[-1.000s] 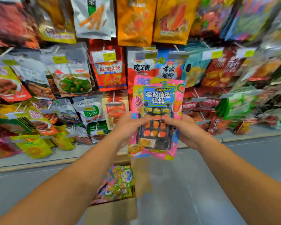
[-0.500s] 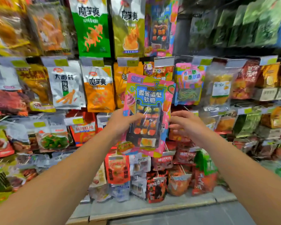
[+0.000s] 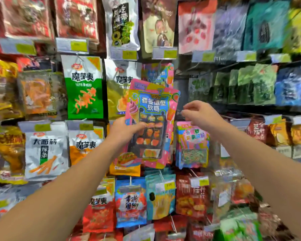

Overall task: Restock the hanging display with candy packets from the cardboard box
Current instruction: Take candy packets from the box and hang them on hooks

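My left hand (image 3: 127, 130) grips a small stack of pink and blue candy packets (image 3: 152, 119) by their left edge, thumb across the front, holding them upright before the hanging display. A matching candy packet (image 3: 159, 74) hangs on the wall just above and behind them. My right hand (image 3: 201, 113) is off the packets, to their right, fingers curled with thumb and fingertips close together; it holds nothing that I can make out. The cardboard box is out of view.
Snack bags fill the wall on pegs: a green konjac bag (image 3: 84, 87) at the left, a pink noodle-candy bag (image 3: 192, 145) under my right hand, dark green bags (image 3: 247, 84) on shelves at the right. Yellow price tags (image 3: 164, 53) stick out from the peg ends.
The view has risen up the wall and the box has dropped out of sight. My right hand has let go of the packets and moved right; my left hand has lifted them higher.
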The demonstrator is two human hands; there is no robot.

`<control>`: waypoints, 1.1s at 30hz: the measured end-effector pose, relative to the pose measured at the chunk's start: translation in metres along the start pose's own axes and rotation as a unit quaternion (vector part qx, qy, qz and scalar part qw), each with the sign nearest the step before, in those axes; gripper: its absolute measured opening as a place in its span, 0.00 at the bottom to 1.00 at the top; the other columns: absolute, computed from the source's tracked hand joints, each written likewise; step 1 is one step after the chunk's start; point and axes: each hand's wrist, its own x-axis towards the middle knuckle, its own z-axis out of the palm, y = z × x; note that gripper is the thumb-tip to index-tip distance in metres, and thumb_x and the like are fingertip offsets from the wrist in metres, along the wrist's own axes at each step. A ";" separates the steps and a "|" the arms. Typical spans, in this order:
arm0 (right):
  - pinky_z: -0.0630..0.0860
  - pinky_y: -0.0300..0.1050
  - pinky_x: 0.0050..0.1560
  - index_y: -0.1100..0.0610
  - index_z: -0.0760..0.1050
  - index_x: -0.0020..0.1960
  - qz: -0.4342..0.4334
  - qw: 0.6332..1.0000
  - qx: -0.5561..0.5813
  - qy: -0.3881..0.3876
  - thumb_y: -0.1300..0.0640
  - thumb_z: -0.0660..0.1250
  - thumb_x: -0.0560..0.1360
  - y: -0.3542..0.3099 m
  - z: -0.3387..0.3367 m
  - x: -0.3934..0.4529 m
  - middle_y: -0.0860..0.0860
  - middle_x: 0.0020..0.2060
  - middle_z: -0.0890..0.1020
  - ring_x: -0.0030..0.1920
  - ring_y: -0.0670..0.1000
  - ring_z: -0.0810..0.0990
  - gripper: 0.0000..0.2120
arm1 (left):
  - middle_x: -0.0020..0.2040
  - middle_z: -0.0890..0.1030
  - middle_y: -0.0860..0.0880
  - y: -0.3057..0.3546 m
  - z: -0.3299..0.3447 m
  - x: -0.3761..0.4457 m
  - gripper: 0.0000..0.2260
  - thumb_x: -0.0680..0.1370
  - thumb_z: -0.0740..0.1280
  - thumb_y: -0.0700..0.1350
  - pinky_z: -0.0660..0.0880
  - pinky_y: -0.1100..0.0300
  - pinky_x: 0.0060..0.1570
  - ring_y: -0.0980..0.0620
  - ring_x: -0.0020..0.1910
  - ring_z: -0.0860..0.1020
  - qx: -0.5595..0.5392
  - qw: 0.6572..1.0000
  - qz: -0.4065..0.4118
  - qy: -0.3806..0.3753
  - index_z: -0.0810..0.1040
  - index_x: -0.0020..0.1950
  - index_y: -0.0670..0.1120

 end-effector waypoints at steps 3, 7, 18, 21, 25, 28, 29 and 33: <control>0.80 0.57 0.54 0.47 0.76 0.47 -0.028 0.999 -0.007 0.014 0.37 0.67 0.56 -0.016 0.000 0.032 0.49 0.48 0.84 0.50 0.54 0.83 0.23 | 0.35 0.80 0.43 0.002 0.001 0.035 0.14 0.73 0.74 0.42 0.69 0.65 0.29 0.51 0.34 0.75 -0.001 1.000 0.010 0.010 0.78 0.44 0.29; 0.81 0.58 0.53 0.46 0.74 0.50 -0.070 0.997 0.021 0.039 0.39 0.68 0.58 -0.030 0.001 0.070 0.47 0.49 0.82 0.51 0.52 0.82 0.22 | 0.43 0.82 0.37 0.003 0.005 0.073 0.15 0.72 0.75 0.43 0.72 0.58 0.39 0.48 0.40 0.77 -0.008 1.000 0.019 0.014 0.80 0.51 0.32; 0.75 0.56 0.63 0.51 0.64 0.73 -0.135 0.989 0.031 0.043 0.44 0.70 0.68 -0.056 -0.019 0.163 0.50 0.66 0.74 0.62 0.52 0.76 0.36 | 0.40 0.81 0.41 0.015 0.016 0.139 0.20 0.68 0.78 0.48 0.70 0.56 0.42 0.51 0.39 0.76 0.025 0.998 0.027 0.054 0.79 0.46 0.33; 0.74 0.50 0.63 0.51 0.62 0.74 -0.162 0.986 0.032 0.033 0.46 0.71 0.70 -0.063 -0.021 0.182 0.45 0.59 0.74 0.59 0.48 0.76 0.36 | 0.33 0.77 0.48 0.018 0.021 0.152 0.10 0.70 0.76 0.44 0.69 0.63 0.33 0.54 0.32 0.75 0.037 0.997 0.022 0.064 0.78 0.39 0.41; 0.80 0.55 0.56 0.49 0.62 0.72 -0.174 0.984 0.039 -0.009 0.46 0.71 0.66 -0.067 -0.021 0.203 0.46 0.51 0.81 0.51 0.50 0.82 0.37 | 0.36 0.82 0.49 0.019 0.026 0.162 0.07 0.71 0.76 0.42 0.73 0.65 0.34 0.54 0.35 0.78 0.055 0.997 0.020 0.055 0.80 0.38 0.42; 0.80 0.53 0.54 0.51 0.64 0.70 -0.194 0.979 0.058 -0.005 0.51 0.71 0.70 -0.066 -0.024 0.215 0.49 0.51 0.82 0.51 0.51 0.83 0.30 | 0.34 0.83 0.51 0.017 0.033 0.166 0.08 0.71 0.76 0.42 0.73 0.63 0.36 0.55 0.34 0.79 0.056 0.996 0.021 0.062 0.79 0.34 0.46; 0.79 0.53 0.54 0.51 0.66 0.69 -0.202 0.977 0.069 0.008 0.53 0.71 0.71 -0.066 -0.024 0.217 0.49 0.51 0.81 0.51 0.52 0.82 0.29 | 0.34 0.83 0.51 0.016 0.034 0.167 0.08 0.71 0.76 0.41 0.73 0.65 0.34 0.56 0.33 0.79 0.052 0.996 0.019 0.064 0.79 0.33 0.47; 0.80 0.58 0.53 0.52 0.71 0.60 -0.240 0.954 0.179 0.027 0.59 0.69 0.70 -0.069 -0.029 0.225 0.48 0.48 0.81 0.47 0.55 0.83 0.19 | 0.38 0.84 0.46 0.014 0.039 0.170 0.06 0.71 0.75 0.40 0.75 0.68 0.34 0.55 0.34 0.82 0.014 0.998 0.014 0.064 0.82 0.41 0.39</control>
